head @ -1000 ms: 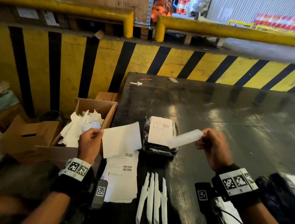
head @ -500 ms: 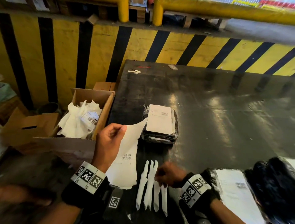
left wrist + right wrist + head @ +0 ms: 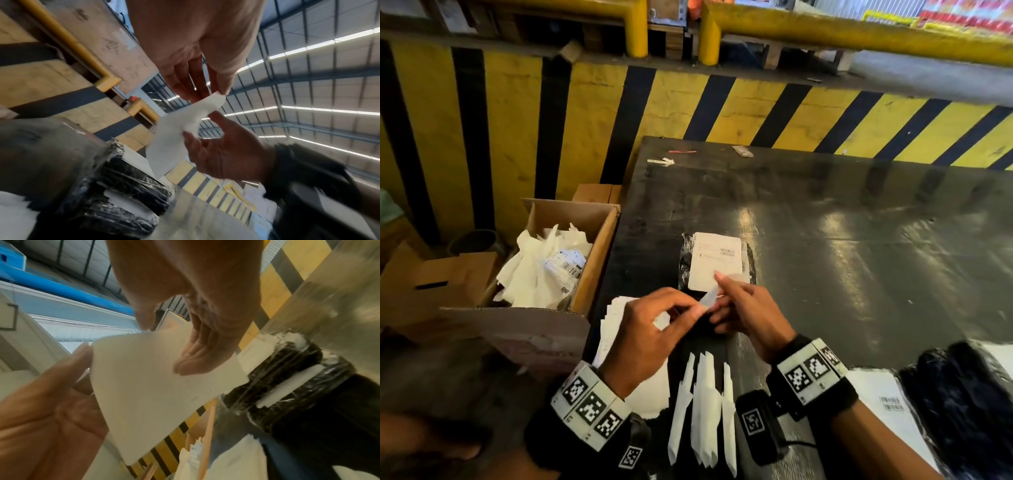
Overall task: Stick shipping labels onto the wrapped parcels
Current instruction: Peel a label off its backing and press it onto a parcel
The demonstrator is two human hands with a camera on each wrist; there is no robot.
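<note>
Pinching 1 label (image 3: 708, 298): 2 hands; 1 labelled parcel (image 3: 717, 263) beyond.

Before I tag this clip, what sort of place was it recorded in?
Most likely a warehouse or shipping dock. A yellow-and-black striped barrier with yellow guard rails backs the packing table, a labelled, wrapped parcel lies on it, and the left wrist view shows a high metal roof.

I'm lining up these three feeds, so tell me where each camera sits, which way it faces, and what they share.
Head: worn on the head, looking down at the table; both hands and wristbands show.
Left wrist: looks along the left hand and up at the roof.
Right wrist: looks along the right hand toward the striped wall.
All three share the white strip pinched by both hands, and the wrapped parcel.
</note>
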